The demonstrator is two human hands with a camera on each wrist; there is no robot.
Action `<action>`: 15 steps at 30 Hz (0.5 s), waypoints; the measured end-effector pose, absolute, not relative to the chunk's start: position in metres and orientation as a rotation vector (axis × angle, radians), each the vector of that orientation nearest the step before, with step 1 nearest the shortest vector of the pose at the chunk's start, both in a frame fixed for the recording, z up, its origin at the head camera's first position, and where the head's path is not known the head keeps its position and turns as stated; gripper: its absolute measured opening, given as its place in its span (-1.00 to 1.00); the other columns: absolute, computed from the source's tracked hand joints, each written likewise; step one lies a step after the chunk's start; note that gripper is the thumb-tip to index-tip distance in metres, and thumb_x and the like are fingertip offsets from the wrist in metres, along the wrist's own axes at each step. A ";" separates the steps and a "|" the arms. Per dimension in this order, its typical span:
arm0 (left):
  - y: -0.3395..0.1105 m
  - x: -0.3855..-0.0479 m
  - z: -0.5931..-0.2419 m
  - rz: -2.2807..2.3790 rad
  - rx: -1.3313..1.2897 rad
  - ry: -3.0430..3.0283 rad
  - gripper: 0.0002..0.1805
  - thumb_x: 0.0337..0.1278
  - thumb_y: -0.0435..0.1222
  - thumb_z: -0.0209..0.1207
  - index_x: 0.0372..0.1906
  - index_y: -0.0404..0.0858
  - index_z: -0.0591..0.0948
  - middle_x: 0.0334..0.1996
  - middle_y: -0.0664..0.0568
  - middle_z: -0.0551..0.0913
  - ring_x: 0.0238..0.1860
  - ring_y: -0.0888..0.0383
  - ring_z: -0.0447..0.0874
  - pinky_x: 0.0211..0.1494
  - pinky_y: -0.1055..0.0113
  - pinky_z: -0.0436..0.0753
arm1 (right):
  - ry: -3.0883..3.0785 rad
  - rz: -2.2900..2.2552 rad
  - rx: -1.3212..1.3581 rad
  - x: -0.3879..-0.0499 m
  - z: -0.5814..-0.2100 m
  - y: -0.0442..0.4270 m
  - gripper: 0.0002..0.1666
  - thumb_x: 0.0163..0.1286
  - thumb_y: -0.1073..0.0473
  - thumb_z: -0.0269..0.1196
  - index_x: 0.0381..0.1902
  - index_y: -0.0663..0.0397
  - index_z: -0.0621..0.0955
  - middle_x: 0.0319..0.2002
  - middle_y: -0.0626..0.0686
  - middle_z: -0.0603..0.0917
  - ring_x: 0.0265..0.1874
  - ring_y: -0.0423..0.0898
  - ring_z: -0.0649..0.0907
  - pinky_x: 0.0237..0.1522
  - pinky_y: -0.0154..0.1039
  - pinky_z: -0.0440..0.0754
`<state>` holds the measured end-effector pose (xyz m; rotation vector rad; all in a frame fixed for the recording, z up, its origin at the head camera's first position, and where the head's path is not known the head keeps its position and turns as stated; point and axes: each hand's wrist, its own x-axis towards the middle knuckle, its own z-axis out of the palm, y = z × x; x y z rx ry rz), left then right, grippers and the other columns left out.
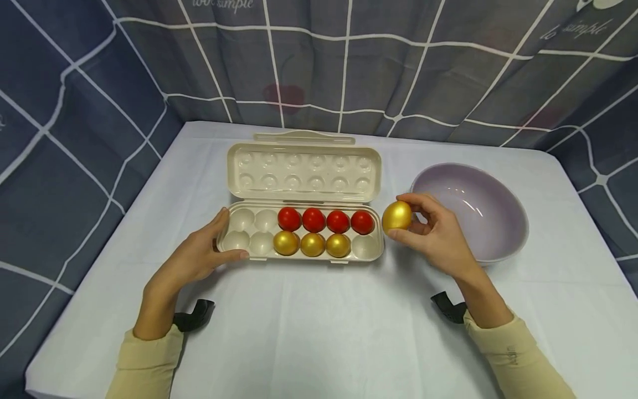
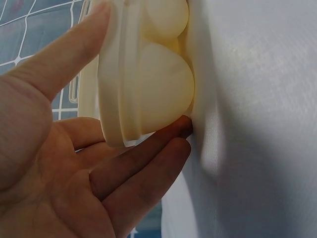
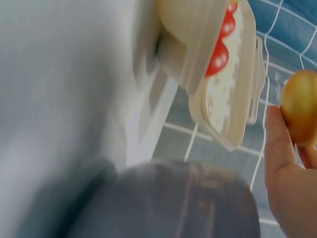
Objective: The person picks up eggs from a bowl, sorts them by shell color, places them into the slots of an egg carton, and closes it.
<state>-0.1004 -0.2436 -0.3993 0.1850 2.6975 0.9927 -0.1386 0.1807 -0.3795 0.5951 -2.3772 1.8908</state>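
Note:
A cream egg carton point(image 1: 259, 257) lies with its lid point(image 1: 304, 191) folded back. Its back row holds several red eggs point(image 1: 313, 220) and its front row 3 golden eggs point(image 1: 312, 244). Bare cups show at the left end and at the front right corner. My left hand point(image 1: 196, 252) grips the carton's left end, thumb along the front edge; in the left wrist view its fingers reach under the cups point(image 2: 163, 89). Just off the carton's right end, my right hand point(image 1: 433, 233) pinches another golden egg point(image 1: 396, 215) between thumb and fingers, above the table.
A lilac bowl point(image 1: 498, 221) stands right of the carton, partly behind my right hand; no contents show in its visible part. The white cloth-covered table point(image 1: 309, 332) ends at the back against a grey checked curtain point(image 1: 319, 72).

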 end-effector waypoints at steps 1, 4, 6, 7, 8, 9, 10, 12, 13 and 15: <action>-0.243 -0.101 -0.399 0.992 0.184 2.696 0.22 0.09 0.05 0.38 0.53 -0.43 -0.16 0.55 -0.27 -0.21 0.52 -0.23 -0.20 0.47 -0.17 -0.02 | -2.411 1.856 0.616 -0.137 -0.381 0.178 -0.35 0.03 0.57 0.44 0.13 0.44 0.51 0.00 0.14 0.50 -0.07 -0.07 0.57 -0.07 -0.42 0.62; -0.243 -0.101 -0.399 0.991 0.183 2.698 0.21 0.09 0.04 0.38 0.52 -0.44 -0.14 0.55 -0.27 -0.20 0.52 -0.23 -0.20 0.47 -0.18 -0.02 | -2.496 1.774 0.660 -0.135 -0.388 0.171 -0.38 0.05 0.46 0.49 0.10 0.35 0.55 0.00 0.09 0.53 -0.02 -0.07 0.57 0.01 -0.39 0.60; -0.242 -0.101 -0.398 0.987 0.178 2.699 0.21 0.09 0.04 0.38 0.53 -0.44 -0.14 0.55 -0.26 -0.20 0.52 -0.22 -0.21 0.47 -0.17 -0.02 | -2.537 1.738 0.669 -0.134 -0.392 0.167 -0.38 0.04 0.43 0.51 0.08 0.31 0.56 0.00 0.06 0.56 0.00 -0.07 0.56 0.06 -0.35 0.59; -0.242 -0.101 -0.398 0.991 0.177 2.698 0.21 0.09 0.04 0.38 0.53 -0.43 -0.14 0.55 -0.25 -0.20 0.53 -0.22 -0.21 0.47 -0.17 -0.03 | -2.559 1.706 0.672 -0.134 -0.394 0.165 -0.39 0.03 0.41 0.52 0.08 0.29 0.57 0.00 0.05 0.57 0.00 -0.08 0.56 0.07 -0.35 0.58; -0.242 -0.100 -0.398 0.996 0.178 2.697 0.21 0.09 0.04 0.38 0.53 -0.43 -0.14 0.55 -0.26 -0.20 0.52 -0.22 -0.21 0.47 -0.17 -0.03 | -2.578 1.680 0.671 -0.133 -0.395 0.163 -0.39 0.02 0.41 0.53 0.06 0.28 0.57 -0.01 0.04 0.58 -0.01 -0.08 0.56 0.08 -0.32 0.58; -0.242 -0.100 -0.398 1.001 0.178 2.695 0.21 0.08 0.04 0.38 0.53 -0.43 -0.14 0.55 -0.26 -0.20 0.52 -0.23 -0.21 0.47 -0.18 -0.03 | -2.598 1.648 0.671 -0.133 -0.397 0.161 -0.40 0.02 0.42 0.53 0.06 0.27 0.58 -0.02 0.04 0.59 -0.01 -0.08 0.56 0.09 -0.29 0.58; -0.241 -0.100 -0.397 1.008 0.180 2.694 0.22 0.08 0.04 0.38 0.53 -0.43 -0.15 0.55 -0.27 -0.21 0.52 -0.23 -0.21 0.47 -0.18 -0.03 | -2.614 1.615 0.673 -0.133 -0.399 0.159 -0.40 0.01 0.43 0.53 0.05 0.27 0.58 -0.02 0.04 0.60 -0.02 -0.08 0.56 0.09 -0.25 0.59; -0.241 -0.100 -0.397 1.018 0.184 2.693 0.22 0.08 0.04 0.38 0.53 -0.44 -0.15 0.54 -0.28 -0.21 0.52 -0.24 -0.21 0.46 -0.19 -0.02 | -2.655 1.532 0.680 -0.132 -0.402 0.155 -0.40 -0.01 0.44 0.52 0.04 0.25 0.59 -0.03 0.05 0.60 -0.04 -0.07 0.56 0.07 -0.18 0.59; -0.241 -0.100 -0.397 1.022 0.185 2.692 0.22 0.08 0.04 0.38 0.53 -0.44 -0.15 0.54 -0.29 -0.21 0.52 -0.24 -0.21 0.46 -0.19 -0.02 | -2.675 1.488 0.686 -0.132 -0.404 0.153 -0.40 -0.02 0.44 0.53 0.03 0.26 0.59 -0.04 0.06 0.60 -0.06 -0.06 0.57 0.05 -0.14 0.60; -0.241 -0.100 -0.397 1.023 0.182 2.691 0.23 0.08 0.04 0.39 0.53 -0.44 -0.15 0.54 -0.28 -0.21 0.52 -0.24 -0.21 0.46 -0.18 -0.02 | -2.714 1.407 0.691 -0.132 -0.407 0.150 -0.40 -0.03 0.43 0.54 0.01 0.25 0.59 -0.05 0.07 0.61 -0.10 -0.04 0.58 0.00 -0.10 0.61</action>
